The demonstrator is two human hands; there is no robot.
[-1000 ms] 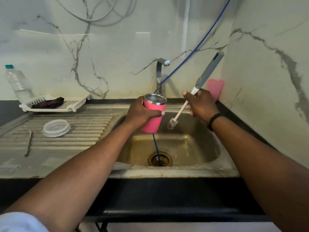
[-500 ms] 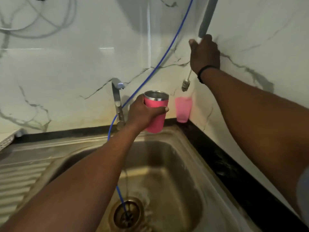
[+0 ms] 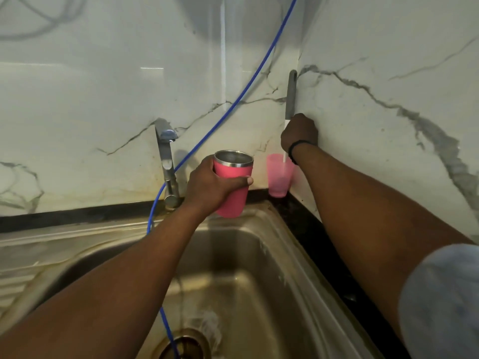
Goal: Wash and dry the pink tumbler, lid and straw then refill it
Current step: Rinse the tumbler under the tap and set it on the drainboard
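Head view, sink corner, contents as follows.

Pink tumbler [image 3: 232,182]: upright, steel rim up, lid off, held in the air above the back edge of the sink [image 3: 282,255]. Your left hand [image 3: 211,187] wraps its body, fingers curled round the front.

Bottle brush [image 3: 290,99]: grey handle standing close to vertical in the corner where the two marble walls meet. Your right hand [image 3: 299,132] is closed round it where grey meets white; the white shaft runs down into the translucent pink cup [image 3: 278,177] on the dark table [image 3: 318,237], just beside the tumbler. The bristle end sits inside the cup and is too dim to make out.

Tap [image 3: 166,161]: behind the sink, left of the tumbler; no stream shows at the spout. Blue hose [image 3: 233,104]: runs from top right down past the tap into the drain [image 3: 185,347].

Lid and straw: not in view.

Step in hand, as judged: you are stowing the brush in its cup, which suggests scrubbing of the tumbler is over. Rinsing or drying looks to be next. That calls for letting go of the brush without tipping the light cup, then freeing your right hand for the tap while the left keeps the tumbler level.
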